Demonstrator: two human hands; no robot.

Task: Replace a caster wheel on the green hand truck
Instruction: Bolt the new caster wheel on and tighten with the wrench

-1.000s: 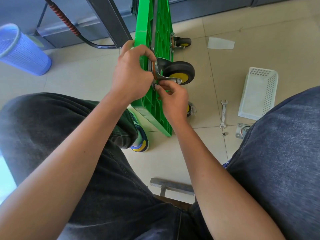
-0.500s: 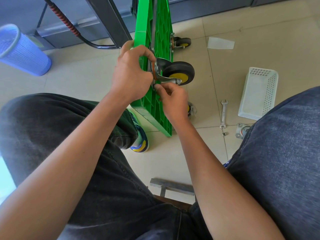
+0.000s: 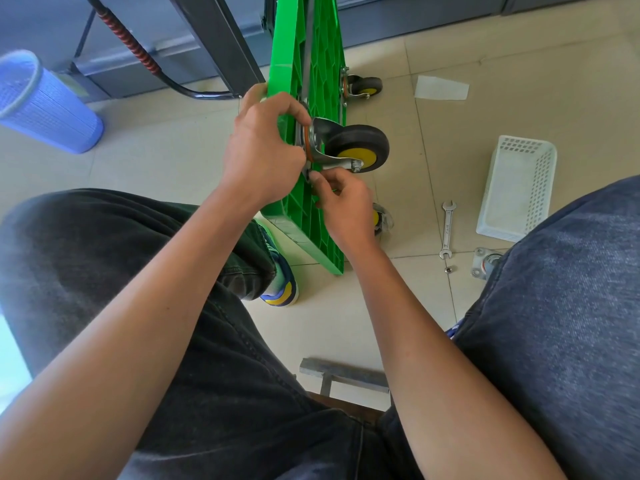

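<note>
Both hands at the caster plate

Now the green truck (image 3: pixel 304 64) stands on its edge on the tiled floor (image 3: pixel 173 168), its ribbed underside facing right, between the person's knees. A caster (image 3: pixel 356 147) with a black tyre and yellow hub sits against that underside, about halfway up, its metal fork and orange-ringed swivel plate touching the green ribs.

The left hand (image 3: pixel 263 150) wraps over the deck's near edge, fingers curled round it and the thumb side pressing toward the caster's plate, holding plate and deck together. The right hand (image 3: pixel 343 202) is just below the caster, fingers curled, thumb and forefinger pinching something small at the plate's lower corner; what it is I cannot tell, since the fingertips hide it.

A second caster (image 3: pixel 363 86) is mounted farther up the deck, near the wall. A third (image 3: pixel 381 220) shows partly behind the right hand, low on the deck.

On the floor to the right lie a spanner (image 3: pixel 446 228), a small nut (image 3: pixel 449 270) just below it, and a loose caster plate (image 3: pixel 485 263) partly hidden by the right knee. A white basket (image 3: pixel 516 188) lies beside them. A sheet of paper (image 3: pixel 441 88) lies farther back. A blue bin (image 3: pixel 45 102) stands at the left
</note>
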